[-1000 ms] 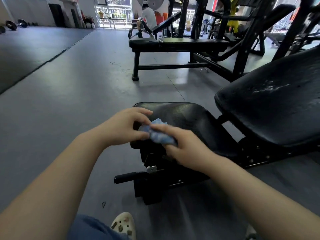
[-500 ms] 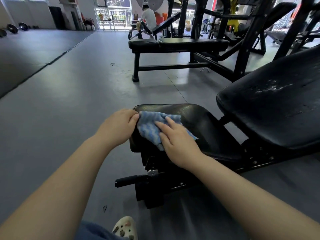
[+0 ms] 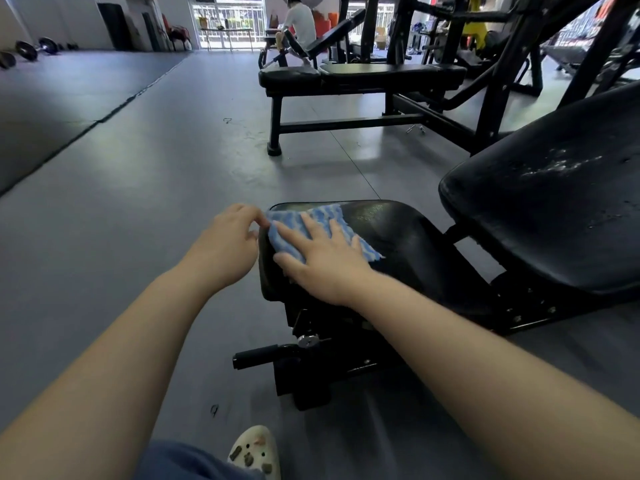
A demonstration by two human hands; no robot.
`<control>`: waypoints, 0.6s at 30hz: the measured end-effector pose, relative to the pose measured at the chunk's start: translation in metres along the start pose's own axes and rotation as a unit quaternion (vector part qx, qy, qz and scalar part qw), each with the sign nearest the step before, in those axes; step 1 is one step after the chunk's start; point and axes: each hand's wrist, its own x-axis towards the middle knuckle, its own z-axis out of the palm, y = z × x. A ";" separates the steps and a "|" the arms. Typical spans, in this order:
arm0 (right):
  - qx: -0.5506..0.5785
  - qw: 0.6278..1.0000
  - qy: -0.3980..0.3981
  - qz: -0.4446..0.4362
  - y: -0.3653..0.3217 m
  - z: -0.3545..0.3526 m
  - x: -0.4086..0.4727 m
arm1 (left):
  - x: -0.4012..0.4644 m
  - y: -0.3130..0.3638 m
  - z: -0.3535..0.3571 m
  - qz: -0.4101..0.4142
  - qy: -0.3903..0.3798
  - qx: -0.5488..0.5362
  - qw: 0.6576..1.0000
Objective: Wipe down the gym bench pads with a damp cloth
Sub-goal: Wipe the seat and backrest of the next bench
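Right hand (image 3: 325, 258) lies flat, fingers spread; left hand (image 3: 228, 244) pinches.

Single head-worn wide-angle view, forward and down, close over the bench seat pad (image 3: 398, 230).

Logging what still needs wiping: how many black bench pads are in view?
5: the seat pad under the blue cloth, the back pad to its right, two flat bench pads beyond, and an inclined pad behind. Racks may hide more.
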 end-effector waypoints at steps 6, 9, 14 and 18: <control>-0.022 0.998 0.052 0.029 0.057 0.008 -0.059 | 0.000 0.028 0.012 0.103 -0.043 0.074 0.991; -0.022 0.992 0.036 0.123 0.109 0.003 -0.063 | -0.002 0.037 0.018 0.124 -0.093 0.159 0.975; 0.013 0.965 -0.009 0.261 0.159 -0.010 -0.041 | -0.005 0.035 0.020 0.146 -0.086 0.132 0.977; 0.000 0.975 -0.010 0.220 0.112 -0.009 -0.011 | -0.008 0.035 0.018 0.146 -0.088 0.109 0.979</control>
